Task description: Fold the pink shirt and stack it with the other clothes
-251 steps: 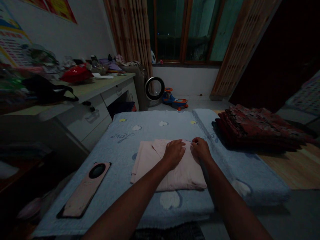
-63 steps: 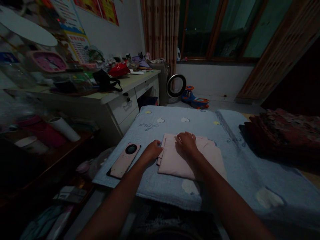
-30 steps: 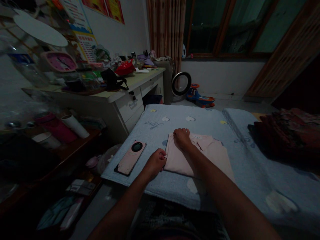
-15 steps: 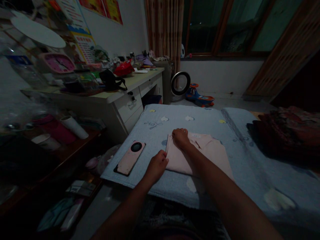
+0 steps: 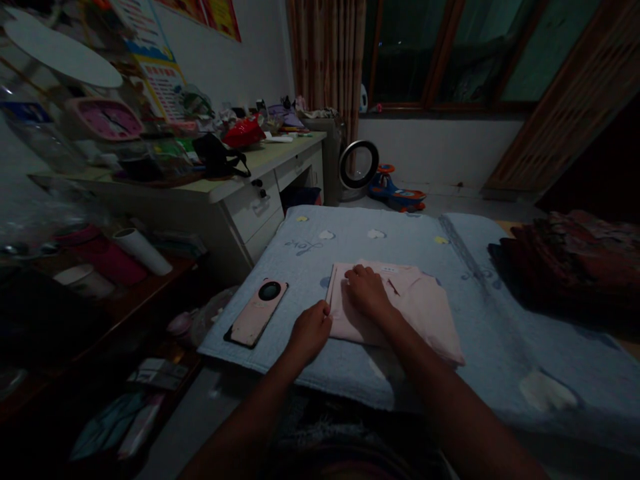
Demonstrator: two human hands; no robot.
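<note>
A folded pale pink garment lies flat on the light blue bedding, with a small white label near its top edge. My right hand rests on top of its left part, palm down, fingers slightly spread and gripping nothing. At the garment's left edge is my left hand, its fingers closed in a pinch on the fabric. To the left of that hand, a pink phone with a round black camera ring lies face down on the bedding.
Dark folded clothes are piled at the right. A cluttered desk stands at the back left, above a shelf with bottles and a cup. Beyond the bed are a round fan and a blue ride-on toy.
My right hand has moved from the garment's upper left edge slightly down and right, and its fingers have opened. My left hand stays at the left edge. The view has shifted slightly.
</note>
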